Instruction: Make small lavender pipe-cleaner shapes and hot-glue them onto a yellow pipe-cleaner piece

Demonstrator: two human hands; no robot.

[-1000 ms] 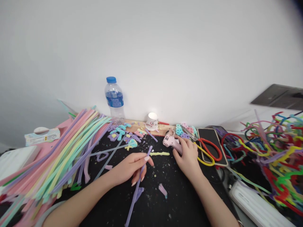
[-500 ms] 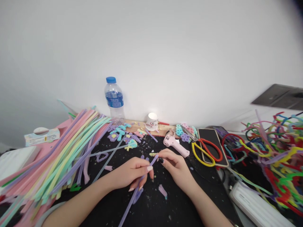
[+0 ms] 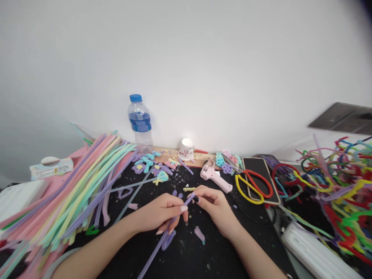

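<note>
A purple pipe cleaner (image 3: pixel 153 254) runs from the front edge of the black work surface up through my left hand (image 3: pixel 167 213), whose thumb and fingers are closed on it. The pipe cleaner's upper end is pinched between the thumb and fingertips of my right hand (image 3: pixel 211 207). Below my left hand a purple loop (image 3: pixel 167 240) shows, partly hidden by the fingers; I cannot tell whether it joins the strand. Just beyond my hands lie small purple pieces (image 3: pixel 175 193) and a short yellow-green piece (image 3: pixel 189 189).
Long pastel pipe cleaners (image 3: pixel 84 190) are heaped at left, a colourful tangle (image 3: pixel 345 186) at right. Behind my hands stand a water bottle (image 3: pixel 140 124) and a paper cup (image 3: pixel 186 149). A pink glue gun (image 3: pixel 216 178), red-and-yellow-handled scissors (image 3: pixel 250 197) and a phone (image 3: pixel 258 170) lie to the right.
My right fingertips have closed on the upper end of the purple pipe cleaner. The strand's lower part has swung slightly left. My left hand has barely moved.
</note>
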